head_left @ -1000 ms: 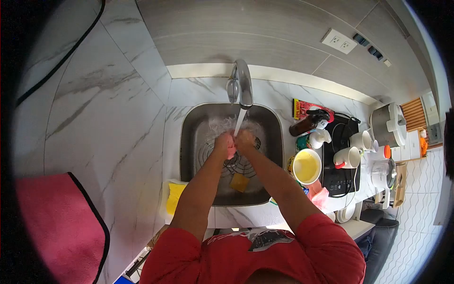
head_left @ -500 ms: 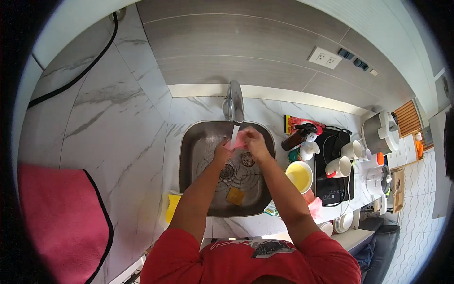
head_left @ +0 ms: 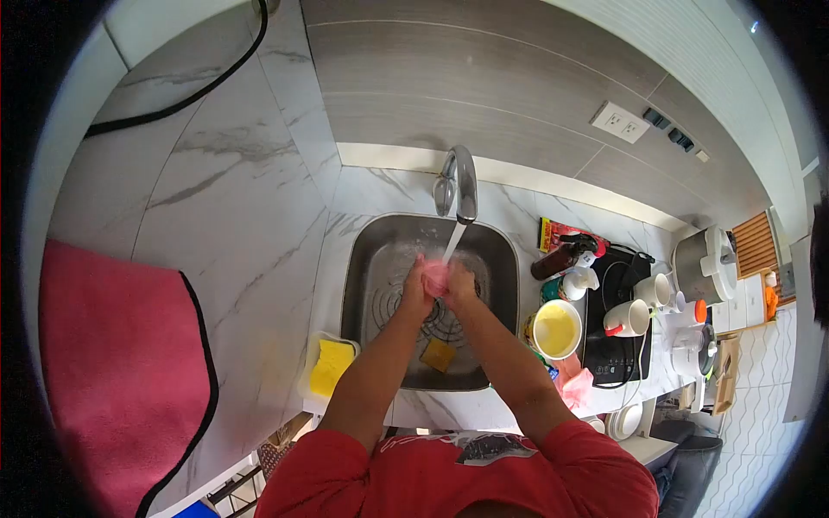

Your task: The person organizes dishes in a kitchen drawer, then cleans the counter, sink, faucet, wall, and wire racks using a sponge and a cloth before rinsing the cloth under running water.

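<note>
Under the running tap [head_left: 465, 186], my left hand [head_left: 416, 290] and my right hand [head_left: 461, 283] are cupped around a small pink, soft-looking thing [head_left: 436, 278], perhaps a cloth. The water stream falls onto it, and the fingers partly hide it. Both hands are low inside the steel sink [head_left: 363, 276], over its drain grid. A brownish-yellow square pad [head_left: 438, 354] lies on the sink floor nearer my body, apart from my hands.
Left of the sink, a white container holds a yellow sponge [head_left: 332, 367]. A pink mat [head_left: 125, 371] lies farther left. To the right are a yellow-bottomed bowl [head_left: 556, 330], a brown bottle [head_left: 555, 262], white mugs [head_left: 626, 319] and a black hob [head_left: 604, 345].
My hands have moved closer together and lower, bunching the pink thing, which was spread between them before. The view has shifted slightly.
</note>
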### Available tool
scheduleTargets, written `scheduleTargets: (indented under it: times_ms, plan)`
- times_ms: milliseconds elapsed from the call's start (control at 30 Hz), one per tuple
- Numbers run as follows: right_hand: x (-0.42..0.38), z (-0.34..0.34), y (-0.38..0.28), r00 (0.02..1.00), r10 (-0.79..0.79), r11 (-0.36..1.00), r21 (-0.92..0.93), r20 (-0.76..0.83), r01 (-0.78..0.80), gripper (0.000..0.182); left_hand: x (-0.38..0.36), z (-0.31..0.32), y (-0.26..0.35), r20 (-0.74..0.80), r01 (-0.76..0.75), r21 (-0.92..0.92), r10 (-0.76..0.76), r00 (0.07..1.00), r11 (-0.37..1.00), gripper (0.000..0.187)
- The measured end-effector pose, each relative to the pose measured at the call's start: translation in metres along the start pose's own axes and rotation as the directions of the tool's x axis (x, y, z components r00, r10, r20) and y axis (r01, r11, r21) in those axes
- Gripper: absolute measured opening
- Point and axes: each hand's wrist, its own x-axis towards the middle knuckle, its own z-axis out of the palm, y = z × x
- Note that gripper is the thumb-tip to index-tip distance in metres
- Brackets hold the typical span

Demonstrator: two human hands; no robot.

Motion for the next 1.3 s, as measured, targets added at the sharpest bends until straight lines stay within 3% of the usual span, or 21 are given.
scheduleTargets:
  times_ms: [67, 200, 267, 300, 333, 367, 400, 467, 633, 700, 767, 833, 867, 933, 967, 1000, 1133, 1167, 1200, 1233, 1300]
  plan:
    - [-0.001, -0.005, 0.003, 0.998, 0.04, 0.999, 0.022, 0.039, -0.041, 0.037, 0.005, -0.009, -0.013, 0.102, 0.061, -0.211, -0.041, 0.994, 0.976, 0.035]
    - [-0.002, -0.016, 0.007, 0.961, 0.169, 0.973, 0.118, 0.22, -0.198, 0.041, -0.003, 0.004, -0.014, -0.044, 0.04, -0.138, -0.046, 0.998, 0.99, 0.03]
    - [-0.015, -0.021, -0.001, 0.901, 0.277, 0.938, 0.107, 0.334, -0.328, 0.046, -0.007, 0.01, -0.008, -0.214, 0.099, 0.495, 0.011, 0.977, 0.863, 0.026]
    - [-0.024, -0.023, -0.006, 0.814, 0.371, 0.888, 0.084, 0.446, -0.451, 0.052, -0.013, 0.012, -0.004, -0.217, 0.107, 0.493, 0.003, 0.976, 0.863, 0.026]
    - [-0.036, -0.024, -0.016, 0.816, 0.376, 0.886, 0.088, 0.439, -0.456, 0.052, -0.024, 0.018, 0.002, -0.044, 0.054, 0.523, -0.037, 0.998, 0.851, 0.025]
    - [-0.048, -0.023, -0.029, 0.718, 0.423, 0.858, 0.012, 0.553, -0.514, 0.053, -0.03, 0.022, 0.006, 0.13, -0.005, 0.542, -0.078, 0.988, 0.841, 0.026]
    - [-0.055, -0.023, -0.034, 0.599, 0.466, 0.824, -0.072, 0.651, -0.562, 0.053, -0.033, 0.022, 0.008, 0.122, 0.005, 0.54, -0.085, 0.989, 0.842, 0.026]
    - [-0.05, -0.03, -0.021, 0.565, 0.409, 0.86, -0.094, 0.717, -0.502, 0.045, -0.035, 0.025, 0.015, 0.494, -0.312, 0.585, -0.024, 0.869, 0.748, 0.038]
    - [-0.003, -0.061, 0.021, 0.369, 0.458, 0.83, -0.24, 0.809, -0.504, 0.034, -0.037, 0.022, 0.031, 0.352, -0.046, 0.619, -0.225, 0.908, 0.784, 0.037]
    - [-0.029, -0.042, 0.011, 0.518, 0.533, 0.842, -0.358, 0.669, -0.405, 0.023, -0.036, 0.019, 0.03, 0.297, -0.004, 0.638, -0.241, 0.924, 0.77, 0.037]
    - [-0.03, -0.034, 0.013, 0.541, 0.558, 0.827, -0.376, 0.629, -0.417, 0.016, -0.036, 0.018, 0.029, 0.376, -0.235, 0.74, -0.098, 0.921, 0.63, 0.039]
    - [-0.033, -0.032, 0.02, 0.564, 0.58, 0.814, -0.392, 0.587, -0.429, 0.011, -0.033, 0.015, 0.027, 0.339, -0.24, 0.795, -0.08, 0.937, 0.557, 0.039]
    - [-0.032, -0.032, 0.025, 0.582, 0.285, 0.875, -0.454, 0.762, 0.166, 0.013, -0.03, 0.013, 0.025, 0.309, -0.247, 0.842, -0.054, 0.95, 0.48, 0.039]
    - [-0.033, -0.03, 0.033, 0.404, 0.039, 0.631, -0.336, 0.914, 0.699, 0.014, -0.026, 0.008, 0.019, 0.249, -0.206, 0.836, -0.016, 0.968, 0.509, 0.039]
    - [-0.038, -0.021, 0.03, 0.696, 0.284, 0.801, -0.562, 0.659, 0.205, 0.014, -0.026, 0.005, 0.017, 0.188, -0.172, 0.825, 0.025, 0.982, 0.539, 0.039]
    - [-0.044, -0.014, 0.028, 0.741, 0.591, 0.753, -0.548, 0.32, -0.364, 0.015, -0.027, 0.002, 0.014, 0.186, -0.168, 0.826, 0.021, 0.982, 0.539, 0.039]
    - [-0.052, -0.007, 0.035, 0.834, 0.489, 0.701, -0.684, 0.254, -0.203, 0.016, -0.026, -0.01, 0.01, 0.144, -0.208, 0.907, 0.194, 0.97, 0.365, 0.036]
    - [-0.052, -0.01, 0.042, 0.875, 0.257, 0.568, -0.797, 0.41, 0.206, 0.018, -0.026, -0.012, 0.01, 0.112, -0.184, 0.933, 0.236, 0.965, 0.309, 0.035]
    - [-0.051, -0.01, 0.049, 0.847, 0.159, 0.452, -0.8, 0.507, 0.394, 0.02, -0.028, -0.016, 0.008, 0.113, -0.183, 0.934, 0.231, 0.966, 0.307, 0.035]
    - [-0.05, -0.011, 0.055, 0.803, 0.057, 0.301, -0.777, 0.593, 0.552, 0.021, -0.032, -0.016, 0.007, 0.075, -0.167, 0.937, 0.289, 0.954, 0.306, 0.034]
    - [-0.047, -0.008, 0.067, 0.792, -0.032, -0.02, -0.793, 0.609, 0.609, 0.022, -0.039, -0.017, 0.008, 0.041, -0.151, 0.941, 0.34, 0.939, 0.303, 0.033]
